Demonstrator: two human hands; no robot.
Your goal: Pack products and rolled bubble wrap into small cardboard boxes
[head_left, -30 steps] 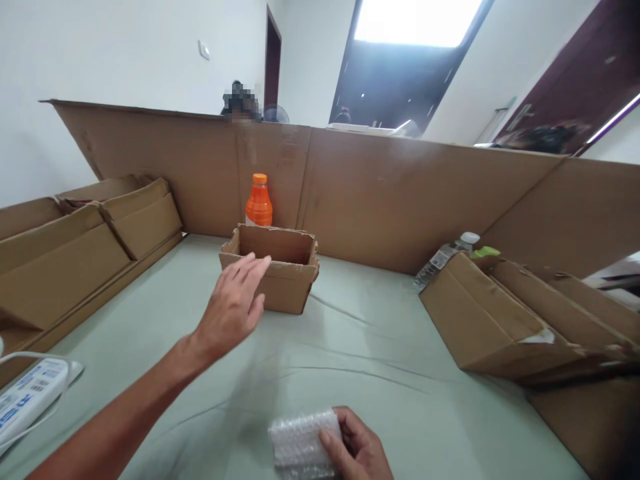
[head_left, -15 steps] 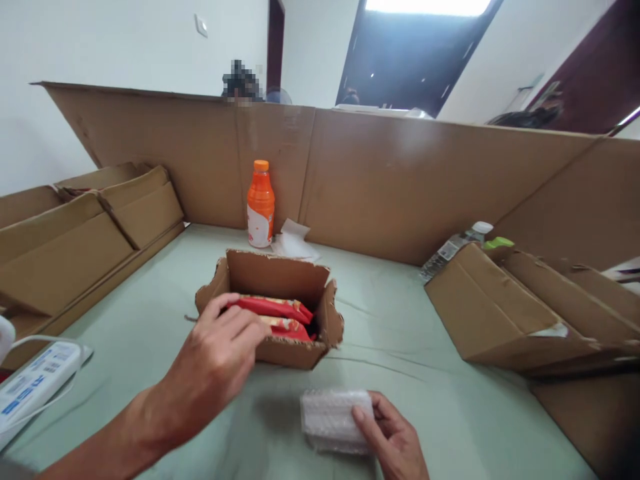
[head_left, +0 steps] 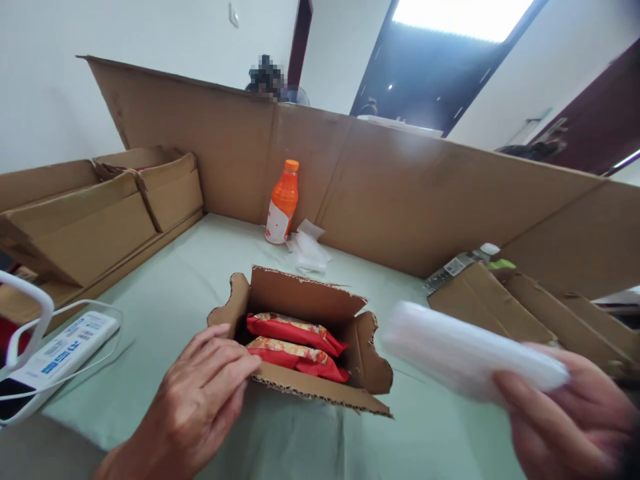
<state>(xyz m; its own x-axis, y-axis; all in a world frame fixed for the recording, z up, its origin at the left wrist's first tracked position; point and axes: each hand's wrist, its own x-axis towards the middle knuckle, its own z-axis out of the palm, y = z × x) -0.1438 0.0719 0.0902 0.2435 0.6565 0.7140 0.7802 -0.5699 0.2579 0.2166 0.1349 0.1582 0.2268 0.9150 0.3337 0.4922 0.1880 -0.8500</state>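
Note:
A small open cardboard box [head_left: 320, 387] with torn edges sits in the middle of the table. Two red packets [head_left: 295, 333] with a food-like print lie side by side in it. My left hand [head_left: 200, 387] grips the box at its near left corner, fingers over the rim. To the right of the box, my right hand [head_left: 565, 413] holds up a bubble-wrapped packet [head_left: 460, 350] by one end, thumb on the near side. That packet is smeared by motion, and its contents cannot be made out.
An orange drink bottle [head_left: 283, 203] and crumpled white wrapping [head_left: 309, 248] stand behind the box. Cardboard bins line the left [head_left: 95, 230] and right [head_left: 493, 303], with a clear bottle [head_left: 450, 270] at the right one. A white power strip [head_left: 65, 360] with cables lies left.
My right hand has lifted the bubble-wrapped packet from low in front of the box to its right, closer to the camera. My left hand has shifted to the box's left corner. The view has tilted.

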